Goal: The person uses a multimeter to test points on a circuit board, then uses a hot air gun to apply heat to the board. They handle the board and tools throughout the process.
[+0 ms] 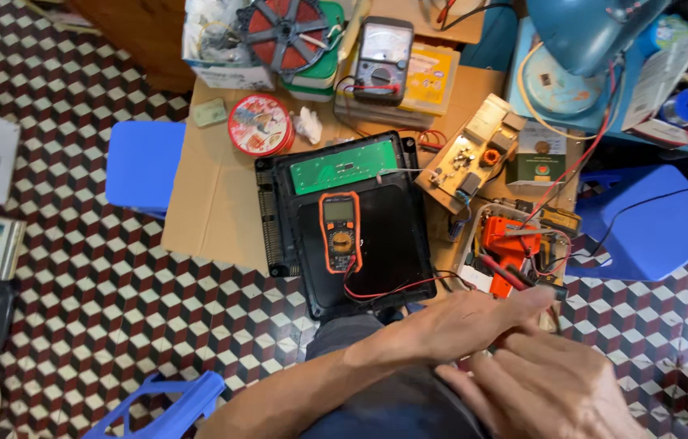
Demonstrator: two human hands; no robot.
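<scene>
My left hand (462,321) reaches across from the lower left, its fingertips closed around the ends of a red and a black test probe (523,280). The probes' leads (392,289) run back to an orange-and-black digital multimeter (340,232). The meter lies face up on a black appliance panel (397,244) that has a green circuit board (344,167) at its far end. My right hand (547,390) hovers just below the left, fingers apart and holding nothing. Beyond the probe tips sits an orange component (510,236) tangled in wires.
Everything lies on cardboard (214,195) over a patterned tile floor. Behind are a beige circuit board (470,154), an analog meter (383,57), a red round tin (258,123) and a copper coil (283,32). Blue stools (145,162) (653,223) stand at both sides.
</scene>
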